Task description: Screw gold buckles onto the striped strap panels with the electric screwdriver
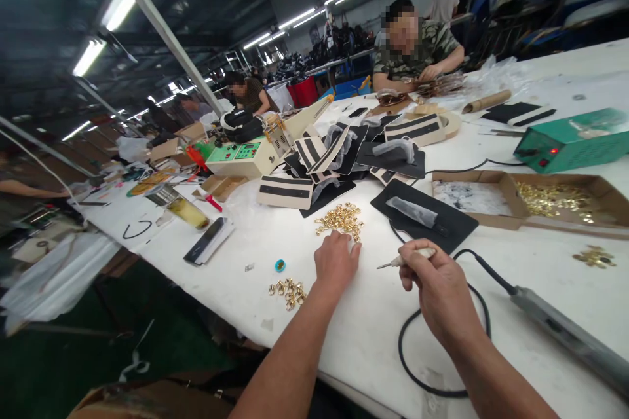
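My left hand (337, 262) reaches to the near edge of a pile of small gold metal fittings (339, 217). Its fingers are curled down at the pile, and what they pinch is hidden. My right hand (439, 285) is closed around a slim hand tool (393, 263) with a pale handle and a thin metal tip, which points left above the white table. A smaller group of gold ring-like fittings (287, 292) lies left of my left forearm, near a small blue round container (280, 266). Behind my right hand lies a black panel (425, 215) with a plastic-wrapped strip on it.
Black and cream panels (344, 150) are heaped behind the gold pile. Cardboard trays (521, 217) stand at right, near a green box (574, 141) with a red light. A corded grey tool (565, 334) and its black cable lie at right. Across the table sits a co-worker (417, 59).
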A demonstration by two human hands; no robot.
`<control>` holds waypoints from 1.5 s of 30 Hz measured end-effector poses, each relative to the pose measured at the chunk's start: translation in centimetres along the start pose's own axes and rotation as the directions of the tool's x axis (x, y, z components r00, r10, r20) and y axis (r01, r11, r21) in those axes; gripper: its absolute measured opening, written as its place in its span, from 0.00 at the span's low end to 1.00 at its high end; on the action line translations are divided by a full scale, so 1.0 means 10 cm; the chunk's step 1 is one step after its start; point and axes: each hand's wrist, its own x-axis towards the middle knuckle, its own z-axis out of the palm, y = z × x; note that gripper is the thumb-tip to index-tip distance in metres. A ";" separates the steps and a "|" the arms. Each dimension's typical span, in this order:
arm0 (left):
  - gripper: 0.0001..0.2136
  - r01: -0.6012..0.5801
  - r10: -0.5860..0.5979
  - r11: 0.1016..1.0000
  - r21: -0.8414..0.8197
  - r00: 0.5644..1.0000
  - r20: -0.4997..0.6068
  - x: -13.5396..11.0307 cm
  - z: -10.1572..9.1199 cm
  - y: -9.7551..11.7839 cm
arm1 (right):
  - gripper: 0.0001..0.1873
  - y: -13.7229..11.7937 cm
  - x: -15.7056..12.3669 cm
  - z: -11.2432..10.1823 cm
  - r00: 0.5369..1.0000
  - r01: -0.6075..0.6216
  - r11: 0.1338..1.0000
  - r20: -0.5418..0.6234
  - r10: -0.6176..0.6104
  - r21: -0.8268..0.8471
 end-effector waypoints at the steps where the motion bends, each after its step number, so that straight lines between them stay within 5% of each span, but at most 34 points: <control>1: 0.11 0.016 -0.016 1.000 -0.011 1.000 -0.006 0.06 0.03 0.02 | 0.13 0.00 0.01 0.00 1.000 -0.008 1.000 -0.002 0.008 0.006; 7: 0.06 0.071 -0.074 0.980 -0.188 0.997 -0.009 0.15 0.10 0.06 | 0.12 0.00 0.02 0.00 1.000 -0.013 1.000 0.012 0.013 0.001; 13: 0.09 0.121 -0.123 0.830 -0.545 0.992 0.032 -0.29 -0.05 0.09 | 0.12 -0.01 0.02 0.01 1.000 0.009 0.999 0.020 -0.008 -0.038; 14: 0.10 0.178 -0.168 0.732 -0.657 0.983 0.079 -0.42 -0.08 0.09 | 0.13 0.00 0.01 0.02 1.000 0.012 0.999 0.019 -0.011 -0.044; 16: 0.13 0.317 -0.254 0.389 -0.865 0.939 0.230 -0.70 -0.12 0.08 | 0.12 0.01 -0.03 0.04 0.999 0.024 0.998 0.028 -0.023 -0.061; 18: 0.16 0.390 -0.278 0.005 -0.921 0.885 0.373 -0.97 -0.14 0.06 | 0.12 0.00 -0.11 0.07 0.998 0.047 0.994 0.051 -0.042 -0.101; 19: 0.17 0.393 -0.273 -0.120 -0.912 0.870 0.411 -1.08 -0.15 0.05 | 0.12 -0.01 -0.15 0.08 0.996 0.059 0.988 0.072 -0.049 -0.140; 24: 0.19 0.375 -0.210 -0.412 -0.830 0.848 0.487 -1.37 -0.14 0.01 | 0.11 -0.06 -0.40 0.19 0.981 0.143 0.902 0.182 -0.074 -0.408; 31: 0.18 0.347 -0.147 -0.542 -0.766 0.857 0.493 -1.38 -0.12 -0.02 | 0.10 -0.01 -0.46 0.23 0.959 0.259 0.808 0.238 -0.151 -0.529; 45: 0.17 0.349 -0.132 -0.537 -0.768 0.865 0.485 -1.38 -0.09 -0.01 | 0.08 0.01 -0.46 0.23 0.955 0.279 0.799 0.245 -0.170 -0.533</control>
